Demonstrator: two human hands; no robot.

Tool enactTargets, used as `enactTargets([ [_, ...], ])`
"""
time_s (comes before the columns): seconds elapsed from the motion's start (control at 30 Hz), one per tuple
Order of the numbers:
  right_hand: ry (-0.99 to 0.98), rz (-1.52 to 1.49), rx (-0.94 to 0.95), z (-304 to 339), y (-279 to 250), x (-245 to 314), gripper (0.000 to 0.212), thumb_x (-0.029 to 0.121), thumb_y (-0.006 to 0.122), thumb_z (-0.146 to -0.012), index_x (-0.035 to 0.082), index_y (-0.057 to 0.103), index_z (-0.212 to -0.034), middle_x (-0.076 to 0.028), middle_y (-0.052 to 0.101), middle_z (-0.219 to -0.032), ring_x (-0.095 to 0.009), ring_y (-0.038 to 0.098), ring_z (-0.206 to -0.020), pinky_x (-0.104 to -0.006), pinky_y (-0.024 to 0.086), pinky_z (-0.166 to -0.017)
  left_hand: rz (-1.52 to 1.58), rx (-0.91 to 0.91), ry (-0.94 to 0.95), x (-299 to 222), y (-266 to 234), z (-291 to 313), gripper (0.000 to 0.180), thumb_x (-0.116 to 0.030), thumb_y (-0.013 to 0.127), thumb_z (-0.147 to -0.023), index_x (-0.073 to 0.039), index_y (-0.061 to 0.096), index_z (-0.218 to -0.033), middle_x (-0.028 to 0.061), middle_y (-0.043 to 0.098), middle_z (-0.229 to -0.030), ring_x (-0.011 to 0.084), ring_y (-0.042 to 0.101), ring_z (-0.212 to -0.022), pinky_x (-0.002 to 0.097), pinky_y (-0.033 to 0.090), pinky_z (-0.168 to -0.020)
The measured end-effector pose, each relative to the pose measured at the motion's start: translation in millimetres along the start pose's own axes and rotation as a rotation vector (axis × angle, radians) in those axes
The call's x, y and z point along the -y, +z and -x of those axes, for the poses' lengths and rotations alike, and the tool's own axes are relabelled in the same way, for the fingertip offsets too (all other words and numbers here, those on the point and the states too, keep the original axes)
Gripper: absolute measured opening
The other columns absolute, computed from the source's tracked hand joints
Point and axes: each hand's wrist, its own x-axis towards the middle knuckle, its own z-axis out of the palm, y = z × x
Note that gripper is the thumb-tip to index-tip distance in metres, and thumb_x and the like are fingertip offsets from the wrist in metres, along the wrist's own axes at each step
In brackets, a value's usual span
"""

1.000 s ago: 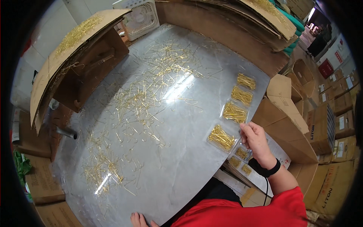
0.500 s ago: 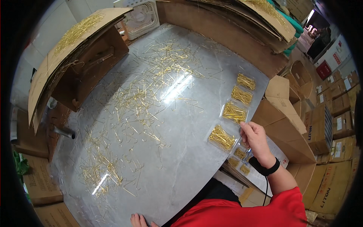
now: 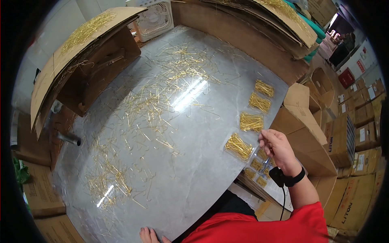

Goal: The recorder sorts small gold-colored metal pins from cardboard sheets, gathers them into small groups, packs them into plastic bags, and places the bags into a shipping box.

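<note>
Near the right table edge, my right hand (image 3: 279,149) has thumb and fingertips pinched together; anything between them is too small or hidden to make out. The fingertips are just beside the near corner of a clear plastic tray filled with gold wire hooks (image 3: 251,121). Closer to me lies another filled clear tray (image 3: 238,146), and two more, one behind the other, sit farther back: a tray of hooks (image 3: 259,102) and the farthest tray (image 3: 264,88). My left hand (image 3: 149,235) rests on the table's near edge with fingers stretched out, only partly in view.
Loose gold hooks (image 3: 152,101) are scattered over the grey table (image 3: 198,162). Below the right edge, several filled trays (image 3: 256,164) lie beside an open cardboard box (image 3: 304,133). Cardboard shelters (image 3: 81,52) and a white fan (image 3: 154,20) stand at the back.
My right hand has shifted slightly, its fingertips drawing a little away from the tray corner with the wrist turned. The left hand stays at the near edge. The whole view has shifted slightly.
</note>
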Motion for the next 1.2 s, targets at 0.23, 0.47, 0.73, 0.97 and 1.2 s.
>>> enactTargets([
  [0.23, 0.012, 0.165, 0.098, 5, -1, 12, 0.026, 0.028, 0.06, -0.1, 0.004, 0.069, -0.095, -0.001, 0.066, -0.076, -0.003, 0.046, -0.051, -0.0191, 0.032, -0.043, -0.005, -0.025, -0.013, -7, -3, -8, 0.034, -0.016, 0.057, -0.093, 0.005, 0.065, -0.119, 0.0235, 0.066, -0.119, 0.0435, 0.062, -0.111, 0.05, 0.05, -0.099],
  [0.47, 0.131, 0.119, 0.18, 9, 3, 15, 0.023, 0.025, 0.064, -0.098, 0.003, 0.068, -0.096, -0.003, 0.068, -0.078, -0.004, 0.047, -0.052, -0.0191, 0.032, -0.042, 0.02, -0.001, 0.002, -9, -6, -7, 0.035, -0.011, 0.058, -0.091, 0.005, 0.063, -0.121, 0.0241, 0.064, -0.121, 0.0438, 0.06, -0.114, 0.0501, 0.048, -0.101],
  [0.73, 0.103, 0.069, 0.241, -3, 4, 5, 0.023, 0.024, 0.062, -0.1, 0.003, 0.064, -0.09, -0.004, 0.069, -0.081, -0.004, 0.049, -0.052, -0.0202, 0.035, -0.043, 0.021, 0.011, -0.002, -14, -9, -8, 0.035, -0.008, 0.059, -0.09, 0.006, 0.062, -0.122, 0.0257, 0.062, -0.123, 0.0443, 0.058, -0.117, 0.0511, 0.046, -0.103],
  [0.97, 0.088, -0.009, 0.254, 10, -3, 1, 0.018, 0.025, 0.058, -0.101, 0.009, 0.061, -0.094, 0.0, 0.066, -0.082, -0.004, 0.047, -0.056, -0.0199, 0.034, -0.047, 0.002, 0.035, -0.009, 1, 1, 6, 0.039, -0.013, 0.055, -0.094, 0.008, 0.057, -0.127, 0.0263, 0.058, -0.13, 0.0458, 0.053, -0.122, 0.051, 0.041, -0.106],
  [1.2, 0.021, -0.127, 0.337, 20, -37, -21, 0.017, 0.026, 0.058, -0.102, 0.011, 0.059, -0.093, 0.004, 0.062, -0.079, -0.002, 0.045, -0.057, -0.0189, 0.033, -0.048, 0.001, -0.004, 0.004, -15, -5, -3, 0.035, -0.013, 0.06, -0.093, 0.006, 0.062, -0.122, 0.0264, 0.062, -0.124, 0.0443, 0.058, -0.116, 0.0512, 0.045, -0.104],
])
